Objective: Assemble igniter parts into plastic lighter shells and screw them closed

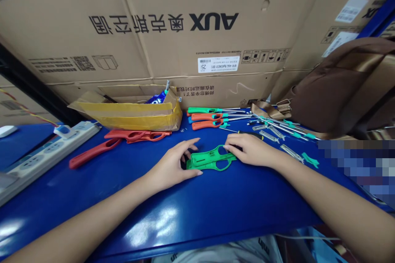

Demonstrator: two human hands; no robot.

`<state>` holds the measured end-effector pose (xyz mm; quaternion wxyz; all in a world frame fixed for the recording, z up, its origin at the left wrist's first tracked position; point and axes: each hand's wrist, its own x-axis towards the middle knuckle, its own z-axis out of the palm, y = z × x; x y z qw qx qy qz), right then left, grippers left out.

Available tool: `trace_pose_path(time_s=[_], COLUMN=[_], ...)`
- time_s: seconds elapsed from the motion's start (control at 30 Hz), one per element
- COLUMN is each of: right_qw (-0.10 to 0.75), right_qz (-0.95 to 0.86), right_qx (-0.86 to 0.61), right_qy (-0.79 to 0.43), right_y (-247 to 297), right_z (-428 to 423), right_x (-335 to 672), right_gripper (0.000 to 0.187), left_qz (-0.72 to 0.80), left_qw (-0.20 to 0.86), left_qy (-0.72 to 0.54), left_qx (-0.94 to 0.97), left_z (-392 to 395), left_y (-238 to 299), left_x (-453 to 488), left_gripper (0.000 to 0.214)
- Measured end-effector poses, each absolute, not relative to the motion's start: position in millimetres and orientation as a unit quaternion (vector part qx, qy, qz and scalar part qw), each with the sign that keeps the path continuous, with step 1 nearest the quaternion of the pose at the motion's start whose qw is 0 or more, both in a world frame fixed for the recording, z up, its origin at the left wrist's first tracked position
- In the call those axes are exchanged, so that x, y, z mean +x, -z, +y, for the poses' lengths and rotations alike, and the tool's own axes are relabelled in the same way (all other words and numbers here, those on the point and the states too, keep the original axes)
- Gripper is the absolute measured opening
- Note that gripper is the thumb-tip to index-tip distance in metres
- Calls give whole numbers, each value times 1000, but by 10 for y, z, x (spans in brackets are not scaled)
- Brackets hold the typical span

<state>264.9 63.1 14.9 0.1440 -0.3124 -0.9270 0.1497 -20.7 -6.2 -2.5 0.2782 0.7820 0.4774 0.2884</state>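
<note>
On the blue table, a green lighter casing (212, 159) lies with its hollow side up and finger loops toward the right. My right hand (247, 149) pinches its right end between thumb and fingers; exactly what the fingertips press on is partly hidden. Around the left end of the casing, my left hand (173, 164) has thumb and index finger spread apart, with the other fingers curled close to the end. Behind my right hand lies a screwdriver (251, 133), partly covered by it.
Red lighter casings (95, 153) lie left, before a yellow-taped cardboard box (138, 117). Assembled lighters (206, 117), metal rods (284, 125) and clear parts (291, 153) lie behind and right. A power strip (46, 154) runs along the left; a brown bag (342, 86) stands right.
</note>
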Motion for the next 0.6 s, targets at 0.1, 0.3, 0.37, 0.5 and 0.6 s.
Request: trace_pose_path(time_s=[0.1,0.3,0.37,0.5,0.6], right_qw=[156,129,92,46,65], right_qz=[-918,-939,-950,-956,-944], right_qx=[-335,-247,-223,-252,-307], right_qy=[-148,-202,-198,-142,-97], right_y=[-174,-343,-374,-370,-371], right_z=[657,585,530,447,467], right_x=[2695,2764,2752,2685,2666], right_gripper=[27,30,33,41,44], left_qz=[467,449,450,450,415], left_qw=[251,207,208,178,156], left_qy=[-287,-291,-296,-312,-308], left_qx=[798,819,817,818,841], left_z=[-65,-56,-52,-68,-104], left_y=[20,23,27,4,-47], left_x=[-201,-161,-151,-143,-137], left_gripper=[78,46,37,27,26])
